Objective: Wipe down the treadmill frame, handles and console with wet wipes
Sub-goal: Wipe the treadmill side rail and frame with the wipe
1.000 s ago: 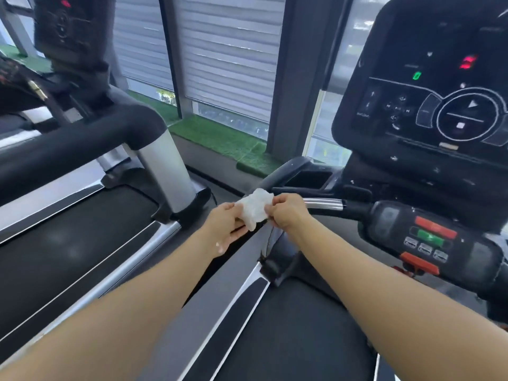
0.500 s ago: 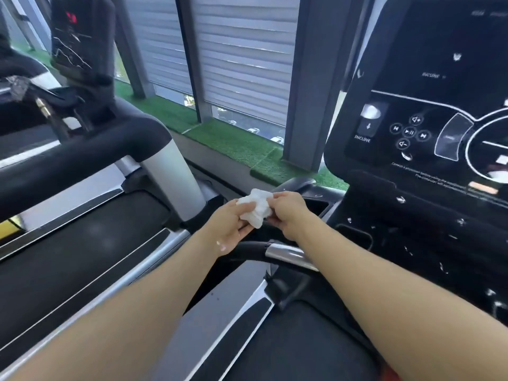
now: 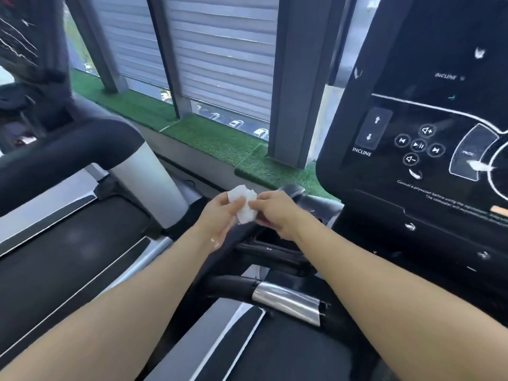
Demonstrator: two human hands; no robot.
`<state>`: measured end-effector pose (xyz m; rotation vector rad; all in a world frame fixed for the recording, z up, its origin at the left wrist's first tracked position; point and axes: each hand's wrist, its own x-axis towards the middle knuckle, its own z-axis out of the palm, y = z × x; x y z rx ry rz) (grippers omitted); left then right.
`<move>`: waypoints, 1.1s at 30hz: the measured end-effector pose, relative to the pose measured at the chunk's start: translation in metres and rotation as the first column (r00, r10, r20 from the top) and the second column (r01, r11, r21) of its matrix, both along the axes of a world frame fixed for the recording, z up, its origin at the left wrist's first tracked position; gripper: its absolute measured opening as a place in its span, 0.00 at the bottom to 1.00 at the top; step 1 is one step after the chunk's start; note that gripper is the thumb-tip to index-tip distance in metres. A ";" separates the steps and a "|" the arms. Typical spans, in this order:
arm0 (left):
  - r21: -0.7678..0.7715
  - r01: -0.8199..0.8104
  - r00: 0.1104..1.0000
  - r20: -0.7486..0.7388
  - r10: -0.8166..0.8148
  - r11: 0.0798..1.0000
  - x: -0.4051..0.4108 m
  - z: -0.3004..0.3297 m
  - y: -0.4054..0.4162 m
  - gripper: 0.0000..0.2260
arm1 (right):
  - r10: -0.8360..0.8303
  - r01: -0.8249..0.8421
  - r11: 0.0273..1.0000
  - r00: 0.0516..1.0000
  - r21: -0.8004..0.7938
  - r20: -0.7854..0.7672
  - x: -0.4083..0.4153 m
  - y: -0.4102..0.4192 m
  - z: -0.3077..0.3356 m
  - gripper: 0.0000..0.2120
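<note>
A crumpled white wet wipe [image 3: 243, 205] is held between both hands in front of me. My left hand [image 3: 220, 220] pinches its left side with thumb on top. My right hand [image 3: 277, 213] pinches its right side. Both hands hover above the treadmill's left front corner, just left of the black console [image 3: 428, 149], whose panel shows incline and media buttons. Below my right forearm runs a black handlebar with a silver sensor sleeve [image 3: 286, 302]. The treadmill's belt [image 3: 288, 353] and grey side rail [image 3: 209, 334] lie beneath my arms.
A second treadmill stands to the left, with a thick black handrail [image 3: 66, 152] on a silver post [image 3: 154, 182] and its belt [image 3: 63, 259]. Behind are a green turf ledge [image 3: 214, 138], window blinds and a dark pillar [image 3: 297, 86].
My view has moved in closer and up toward the console; the lower control bar with coloured buttons has dropped out of sight. Both hands still hold the wipe, working it between the fingers.
</note>
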<state>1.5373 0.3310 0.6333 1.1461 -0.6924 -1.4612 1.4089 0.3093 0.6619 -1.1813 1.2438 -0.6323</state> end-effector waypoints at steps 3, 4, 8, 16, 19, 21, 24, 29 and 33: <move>0.074 0.088 0.994 -0.065 -0.083 0.993 0.011 -0.009 -0.020 0.12 | -0.029 0.029 0.997 1.000 0.071 0.001 0.008 -0.016 -0.003 0.11; 0.098 0.100 0.994 -0.063 -0.094 0.990 0.014 -0.010 -0.024 0.11 | -0.037 0.039 0.996 0.999 0.078 -0.022 0.010 -0.021 -0.006 0.10; 0.079 -0.048 0.949 0.314 0.020 0.996 0.022 -0.024 -0.048 0.04 | -0.174 0.179 0.984 0.974 0.017 -0.144 0.011 -0.039 -0.025 0.08; -0.156 0.394 0.309 0.951 0.030 0.906 -0.015 -0.066 -0.091 0.04 | -0.391 0.280 0.919 0.743 -0.279 -0.543 -0.020 -0.060 -0.041 0.11; -0.083 0.573 0.179 0.983 -0.026 0.815 -0.019 -0.072 -0.087 0.06 | -0.359 0.215 0.928 0.731 -0.304 -0.580 -0.022 -0.069 -0.046 0.11; -0.076 0.646 0.126 0.992 -0.007 0.760 -0.013 -0.071 -0.082 0.07 | -0.360 0.228 0.929 0.750 -0.293 -0.556 -0.021 -0.074 -0.050 0.11; -0.022 0.632 0.105 0.993 -0.058 0.775 -0.011 -0.074 -0.078 0.08 | -0.351 0.233 0.932 0.771 -0.277 -0.532 -0.020 -0.075 -0.053 0.11; 0.024 0.609 0.090 0.991 -0.099 0.793 -0.035 -0.082 -0.121 0.12 | -0.407 0.291 0.911 0.743 -0.291 -0.531 -0.034 -0.079 -0.061 0.13; 0.054 0.613 -0.032 0.999 -0.044 0.789 -0.039 -0.067 -0.123 0.20 | -0.411 0.298 0.910 0.738 -0.288 -0.535 -0.036 -0.083 -0.061 0.14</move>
